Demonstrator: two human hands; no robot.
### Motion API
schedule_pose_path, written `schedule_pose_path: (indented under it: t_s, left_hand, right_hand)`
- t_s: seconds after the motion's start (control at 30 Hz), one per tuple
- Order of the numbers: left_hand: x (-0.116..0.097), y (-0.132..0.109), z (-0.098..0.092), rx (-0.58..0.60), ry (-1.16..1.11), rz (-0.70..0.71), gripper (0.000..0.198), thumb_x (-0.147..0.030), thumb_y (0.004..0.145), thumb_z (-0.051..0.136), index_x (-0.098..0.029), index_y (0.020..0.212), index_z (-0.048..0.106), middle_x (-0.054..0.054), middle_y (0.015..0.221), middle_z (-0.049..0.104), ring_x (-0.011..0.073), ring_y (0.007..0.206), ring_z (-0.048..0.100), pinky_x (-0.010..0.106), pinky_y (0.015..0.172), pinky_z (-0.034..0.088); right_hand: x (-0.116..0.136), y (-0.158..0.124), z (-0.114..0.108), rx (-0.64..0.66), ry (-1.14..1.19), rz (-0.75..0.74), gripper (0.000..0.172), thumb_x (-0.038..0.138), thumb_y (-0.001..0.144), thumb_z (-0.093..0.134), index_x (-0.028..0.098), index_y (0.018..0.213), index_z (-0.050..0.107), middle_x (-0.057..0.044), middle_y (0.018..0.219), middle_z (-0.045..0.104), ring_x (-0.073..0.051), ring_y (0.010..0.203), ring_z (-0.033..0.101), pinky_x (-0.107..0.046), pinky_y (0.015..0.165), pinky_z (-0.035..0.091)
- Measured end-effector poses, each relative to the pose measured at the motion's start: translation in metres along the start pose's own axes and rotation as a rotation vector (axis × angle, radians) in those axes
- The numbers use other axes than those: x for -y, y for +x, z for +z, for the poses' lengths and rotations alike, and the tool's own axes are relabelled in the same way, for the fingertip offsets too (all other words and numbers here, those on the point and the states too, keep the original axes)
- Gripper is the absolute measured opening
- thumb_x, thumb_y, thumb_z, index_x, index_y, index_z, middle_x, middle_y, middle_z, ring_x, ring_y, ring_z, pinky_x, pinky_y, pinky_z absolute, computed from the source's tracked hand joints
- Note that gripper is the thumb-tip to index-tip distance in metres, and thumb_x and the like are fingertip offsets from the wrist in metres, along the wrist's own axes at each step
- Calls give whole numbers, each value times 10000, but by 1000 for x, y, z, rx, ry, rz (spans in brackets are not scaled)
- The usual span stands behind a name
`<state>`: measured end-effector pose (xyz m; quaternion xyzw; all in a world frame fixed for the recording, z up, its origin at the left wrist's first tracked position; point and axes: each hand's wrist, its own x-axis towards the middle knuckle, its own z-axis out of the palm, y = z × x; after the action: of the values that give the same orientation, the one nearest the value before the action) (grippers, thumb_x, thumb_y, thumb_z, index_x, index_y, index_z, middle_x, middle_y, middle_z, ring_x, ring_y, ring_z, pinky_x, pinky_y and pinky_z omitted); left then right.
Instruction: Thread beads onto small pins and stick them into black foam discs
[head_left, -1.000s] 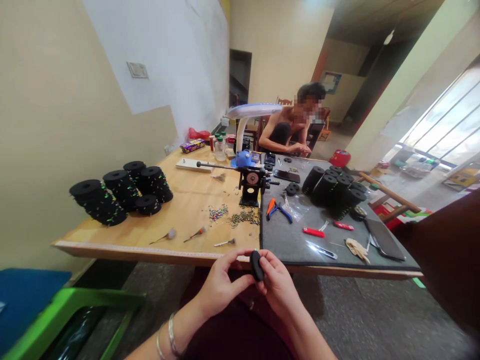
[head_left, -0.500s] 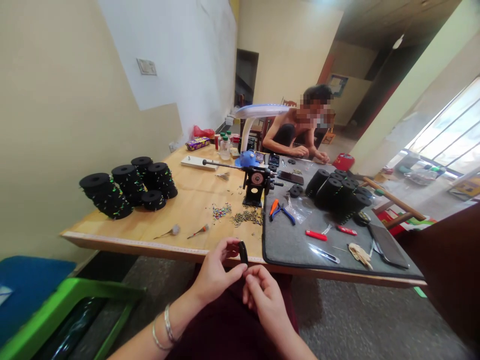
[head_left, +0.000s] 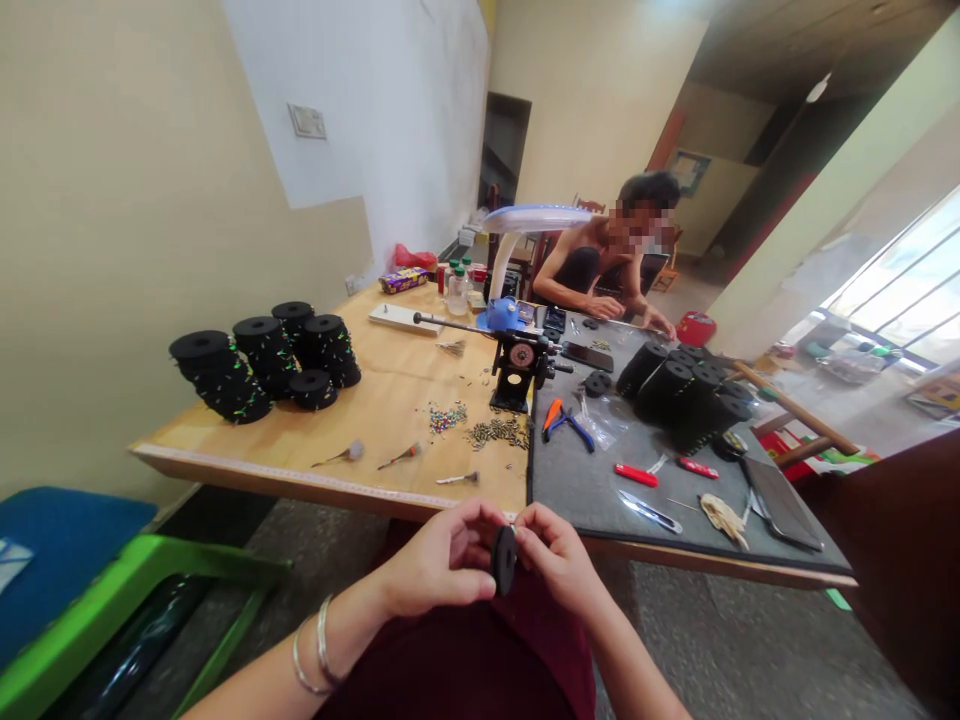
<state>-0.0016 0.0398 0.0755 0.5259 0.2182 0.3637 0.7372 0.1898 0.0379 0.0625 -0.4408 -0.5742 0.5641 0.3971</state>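
Note:
My left hand [head_left: 442, 555] grips a round black foam spool [head_left: 504, 560] with a hole in its middle, held on edge just off the table's front edge. At the spool's upper rim, the fingertips of my right hand [head_left: 555, 555] are pinched together. A tiny pale spot shows there, too small to name. Beyond the hands lie a dark-tipped bundle of fine strands [head_left: 459, 479], a pile of coloured beads [head_left: 448, 417] and a heap of small metal pieces [head_left: 499, 433]. Behind them stands a black hand-crank winder [head_left: 517, 365].
Stacked black spools [head_left: 221, 375] stand at the left, more black spools [head_left: 667, 385] on the grey mat [head_left: 577, 510]. On the mat lie pliers [head_left: 568, 424], a red knife [head_left: 636, 475] and scissors or tweezers [head_left: 651, 512]. A blue lamp [head_left: 502, 312] stands behind. Another person [head_left: 592, 270] sits across.
The spool has turned so its flat face with the hole shows, and it sits slightly lower and right. My right hand has risen to its upper rim. The view has shifted slightly.

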Motion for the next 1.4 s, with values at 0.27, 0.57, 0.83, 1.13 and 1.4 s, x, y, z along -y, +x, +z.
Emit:
schedule_pose_path:
  t_s: [0.27,0.57,0.83,1.13,1.4]
  left_hand:
    - [11,13,2,-517,70,111,328,-150,659,706,-196,917,508,7,873,616,156,824,614,287,781,489]
    - [24,21,-4,-578,113,92,365,-162,655,731,-189,937,502,17,835,657,169,790,647,276,714,510]
    - [11,15,-20,-491,-650,-113,259,-200,725,598,-91,955,644,79,872,725,218,762,697,299,725,546]
    - [10,5,-35,-388,-841,-179,330,-180,736,558,-50,1019,666,116,936,748,238,854,697,298,772,552]
    - [9,-1,-32,-246,-947,-201,417,-264,682,615,-80,1056,634,146,1073,693,255,1112,591,256,813,532]
  right_hand:
    - [-21,-16,37,-82,260,244,336,511,799,592,210,770,446,85,535,477,-45,358,258,-171,359,166]
    - [0,-16,24,-170,-426,-107,192,295,872,514,173,732,562,21,637,538,-118,592,460,-215,586,363]
    - [-3,-21,22,-209,-504,-130,191,276,856,504,172,702,550,22,611,533,-119,565,471,-206,561,354]
    - [-6,-24,13,-288,-423,-164,221,302,847,511,172,670,536,25,592,503,-116,560,442,-205,545,352]
    - [-19,-25,9,-310,-337,-123,238,340,858,529,176,686,545,14,622,503,-133,598,442,-221,571,359]
